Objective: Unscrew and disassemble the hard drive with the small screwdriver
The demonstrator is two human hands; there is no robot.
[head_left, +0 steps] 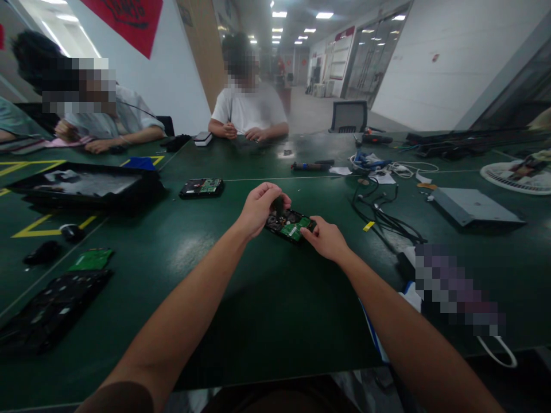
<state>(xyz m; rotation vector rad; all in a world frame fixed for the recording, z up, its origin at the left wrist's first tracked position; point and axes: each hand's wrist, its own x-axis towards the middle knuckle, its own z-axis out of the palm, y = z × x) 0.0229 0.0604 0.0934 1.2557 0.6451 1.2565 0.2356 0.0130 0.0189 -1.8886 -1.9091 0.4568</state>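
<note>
A hard drive [294,230] with a green circuit board lies in front of me on the dark green table, its underside facing up. My right hand [328,236] grips its right end between thumb and fingers. Over the drive's left end, my left hand [263,207] pinches a small dark, thin piece [280,204], which the fingers partly cover; its exact kind does not show. A second hard drive [201,187], also board side up, rests farther off to the left.
A black tray [86,186] stands at the left, with a loose green board [91,259] and black casing [54,307] nearer. Cables [383,209], a grey metal box [477,206] and a white basket [516,175] are on the right. People [249,109] sit across the table.
</note>
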